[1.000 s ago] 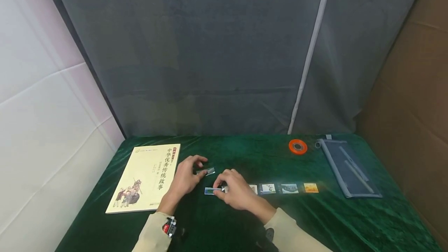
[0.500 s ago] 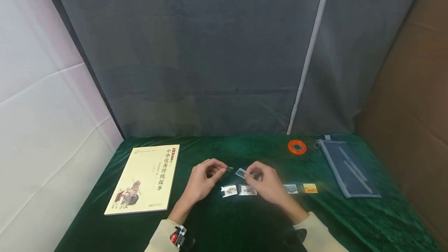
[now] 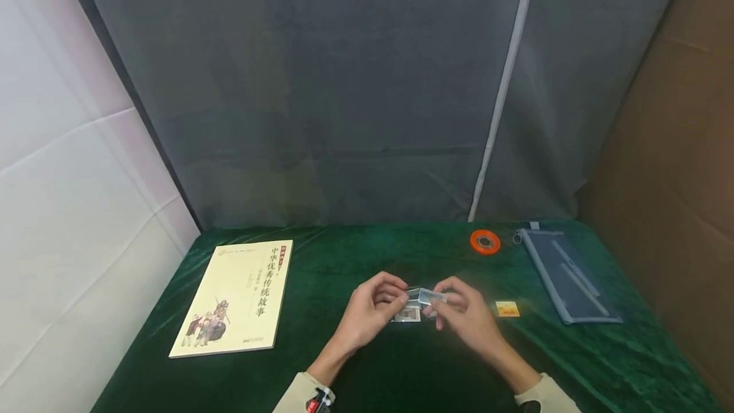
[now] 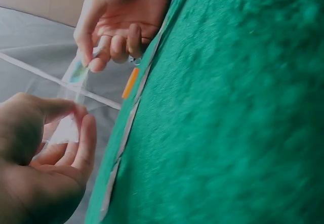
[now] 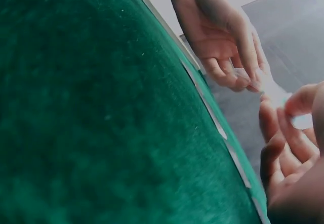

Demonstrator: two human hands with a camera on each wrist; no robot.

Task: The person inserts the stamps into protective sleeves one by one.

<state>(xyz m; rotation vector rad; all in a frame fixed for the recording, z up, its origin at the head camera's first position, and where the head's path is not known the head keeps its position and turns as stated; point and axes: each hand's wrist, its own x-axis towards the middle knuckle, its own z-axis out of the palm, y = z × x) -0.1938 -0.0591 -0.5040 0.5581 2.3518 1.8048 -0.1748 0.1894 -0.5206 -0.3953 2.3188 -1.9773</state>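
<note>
My left hand (image 3: 369, 311) pinches a small clear plastic sleeve (image 3: 413, 294) between thumb and fingers. Facing it, my right hand (image 3: 467, 314) pinches a small pale-blue stamp (image 3: 432, 296) at its outer end. Sleeve and stamp meet or overlap between the fingertips; how far one lies inside the other I cannot tell. A greenish-blue patch of the stamp (image 4: 78, 73) shows through clear film in the left wrist view. Below the hands lies a sleeved stamp (image 3: 408, 314) on the green cloth, and a yellow stamp (image 3: 507, 309) lies right of my right hand. Other stamps are hidden behind the hands.
A cream book (image 3: 235, 298) lies at the left on the green cloth (image 3: 338, 253). Toward the back right sit an orange ring-shaped roll (image 3: 485, 242) and a blue zip pouch (image 3: 570, 279) with slim items inside. Grey, white and brown walls surround the table.
My right hand has lifted the stamp from the row's left end, and my left hand has raised the clear sleeve. Both hands have moved right and come together.
</note>
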